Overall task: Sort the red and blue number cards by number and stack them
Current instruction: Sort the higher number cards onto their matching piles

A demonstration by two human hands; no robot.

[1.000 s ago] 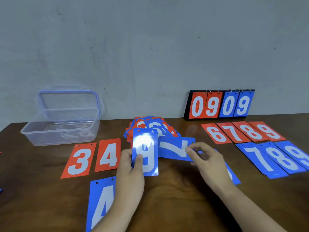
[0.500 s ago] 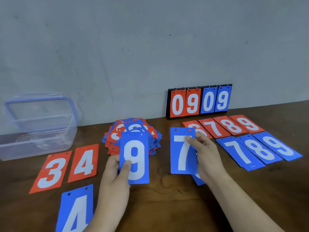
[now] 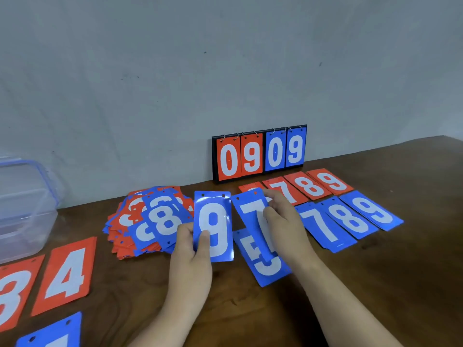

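Mid-sort: the left hand (image 3: 190, 249) grips a blue 9 card (image 3: 215, 221) between thumb and fingers, while the right hand (image 3: 285, 229) pinches a blue 7 card (image 3: 250, 209) above a blue 5 card (image 3: 265, 267) lying on the table (image 3: 375, 284). The blue 7 pile (image 3: 323, 227) lies just right of the right fingers; the blue 9 pile (image 3: 373, 211) is farther right. Each card likely goes there next, squared on its match.

Glossy plastic blue 9 card (image 3: 214, 226) catching glare; dark polished wood table (image 3: 375, 284); clear plastic box (image 3: 22, 216); matt grey wall (image 3: 225, 71).
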